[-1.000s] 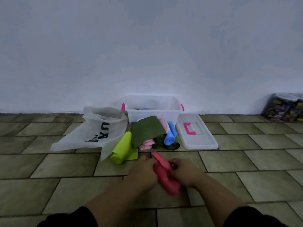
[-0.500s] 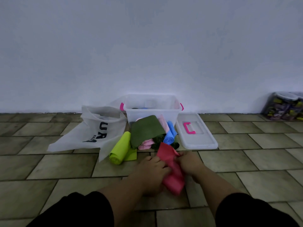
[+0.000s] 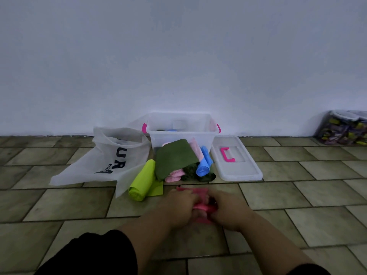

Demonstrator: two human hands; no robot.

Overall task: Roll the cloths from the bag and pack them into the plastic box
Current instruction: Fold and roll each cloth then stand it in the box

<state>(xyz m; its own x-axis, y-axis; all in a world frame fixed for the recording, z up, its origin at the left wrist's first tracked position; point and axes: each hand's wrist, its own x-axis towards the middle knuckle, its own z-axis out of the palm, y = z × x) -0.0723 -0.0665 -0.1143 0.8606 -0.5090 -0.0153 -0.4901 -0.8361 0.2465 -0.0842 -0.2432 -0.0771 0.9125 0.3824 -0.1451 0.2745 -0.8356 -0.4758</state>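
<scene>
A red-pink cloth [image 3: 200, 206] lies on the tiled floor, and both hands press on it. My left hand [image 3: 176, 207] grips its left part, my right hand [image 3: 228, 210] its right part; a rolled edge shows between them. Behind lies a heap of cloths: a lime-green roll [image 3: 142, 180], a dark green cloth [image 3: 174, 157], a pink cloth [image 3: 173, 176] and a blue roll [image 3: 203, 166]. The clear plastic box [image 3: 158, 135] with pink handles stands against the wall, with a few cloths inside. A white bag [image 3: 103, 159] lies slack to the left.
The box's clear lid [image 3: 238, 171] with a pink handle lies flat to the right of the heap. A clear container [image 3: 343, 128] of mixed coloured items stands at the far right by the wall. The white wall closes off the back.
The red-pink cloth was lifted and held half open; now it is down on the floor under both hands, partly rolled. Both hands have come lower and closer to me.
</scene>
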